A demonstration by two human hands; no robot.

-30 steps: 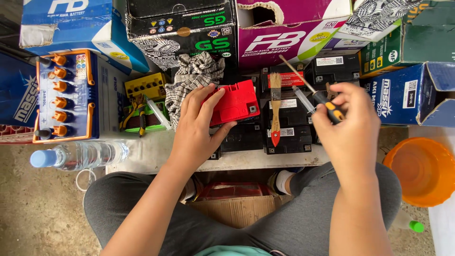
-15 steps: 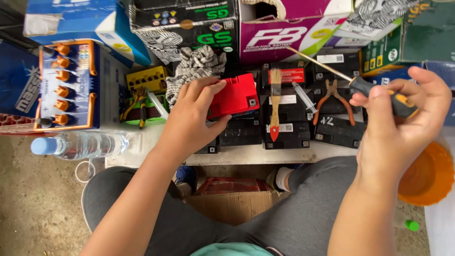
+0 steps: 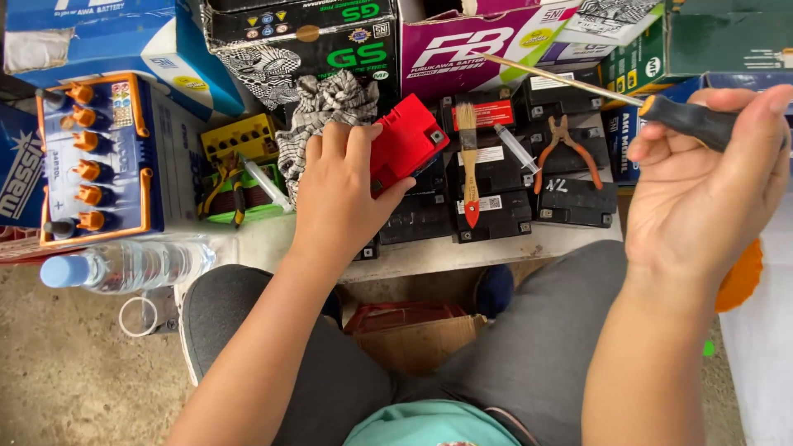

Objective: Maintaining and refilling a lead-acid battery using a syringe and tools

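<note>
Head view: the left hand (image 3: 339,194) curls its fingers (image 3: 334,140) over a small red battery (image 3: 406,142), gripping it tilted above black batteries (image 3: 487,194) on the low bench. The right hand (image 3: 702,177), palm up and raised to the right, closes loosely on a screwdriver (image 3: 690,120), its shaft pointing left over the boxes. The handle's end is hidden behind the fingers. A paintbrush (image 3: 469,165) and pliers (image 3: 566,149) lie between the hands.

Daylit concrete floor (image 3: 66,380), stacked boxes (image 3: 297,41)
</note>
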